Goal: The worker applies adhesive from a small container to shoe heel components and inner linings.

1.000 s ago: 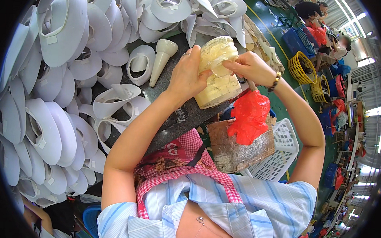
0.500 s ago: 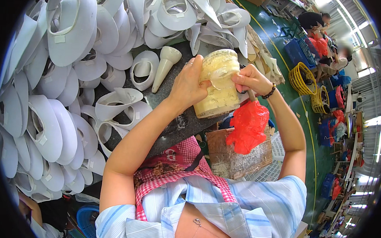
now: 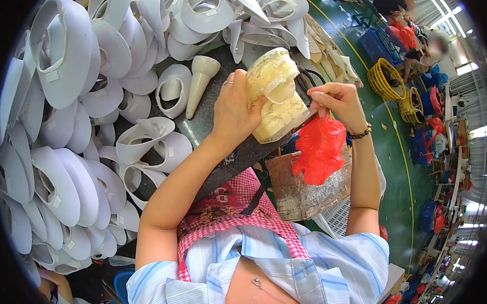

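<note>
A wide, yellowish, dirt-specked roll (image 3: 279, 118) stands near the far edge of the dark speckled table (image 3: 206, 133), a curled layer peeling from its upper part. My left hand (image 3: 238, 106) is closed round its left side, thumb across the front. Just right of the roll, apart from it, my right hand (image 3: 341, 104) has its fingers pinched together; whatever is between them is too small to make out. Below that hand a crumpled red plastic bag (image 3: 319, 152) hangs over a worn board (image 3: 306, 191). A cream cone-shaped piece (image 3: 202, 83) lies left of my left hand.
Stacks of white visor-shaped pieces (image 3: 65, 178) crowd the left and far side of the table. Beige cut pieces (image 3: 332, 58) lie at the far right corner. Yellow baskets (image 3: 385, 83) stand on the green floor (image 3: 395, 173), with other people working farther off.
My right hand has come away from the roll, moving right. The roll has tilted, and its loose layer now curls open. The view has shifted slightly.
</note>
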`<state>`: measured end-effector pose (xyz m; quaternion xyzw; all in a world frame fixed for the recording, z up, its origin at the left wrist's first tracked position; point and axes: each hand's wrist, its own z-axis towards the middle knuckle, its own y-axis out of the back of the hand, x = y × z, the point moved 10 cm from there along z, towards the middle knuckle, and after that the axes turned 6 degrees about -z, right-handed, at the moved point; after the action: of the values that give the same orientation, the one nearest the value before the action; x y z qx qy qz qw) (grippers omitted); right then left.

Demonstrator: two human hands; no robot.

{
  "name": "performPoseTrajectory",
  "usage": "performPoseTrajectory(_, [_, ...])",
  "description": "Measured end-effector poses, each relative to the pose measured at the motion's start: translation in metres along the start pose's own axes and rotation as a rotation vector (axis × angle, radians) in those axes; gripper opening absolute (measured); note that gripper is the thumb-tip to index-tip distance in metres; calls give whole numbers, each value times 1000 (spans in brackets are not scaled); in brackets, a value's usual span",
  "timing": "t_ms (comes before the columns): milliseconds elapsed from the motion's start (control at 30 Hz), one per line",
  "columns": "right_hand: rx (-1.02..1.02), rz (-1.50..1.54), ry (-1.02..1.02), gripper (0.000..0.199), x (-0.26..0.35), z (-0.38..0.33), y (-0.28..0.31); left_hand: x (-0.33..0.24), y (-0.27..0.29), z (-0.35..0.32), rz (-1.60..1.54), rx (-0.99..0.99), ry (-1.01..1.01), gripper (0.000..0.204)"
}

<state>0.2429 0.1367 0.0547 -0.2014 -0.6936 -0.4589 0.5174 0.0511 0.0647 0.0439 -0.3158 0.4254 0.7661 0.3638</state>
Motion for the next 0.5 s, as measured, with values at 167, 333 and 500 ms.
performPoseTrajectory(167, [26,-308,-85,41,10,19,-20,-1,0,-1,7,7,6,40])
performPoseTrajectory(333, [32,-269,58,45,-3,34,-47,-5,1,-1,25,3,-2,41])
performPoseTrajectory(500, [-244,59,208,39,-9,14,-36,-17,-3,-4,103,-9,-43,43])
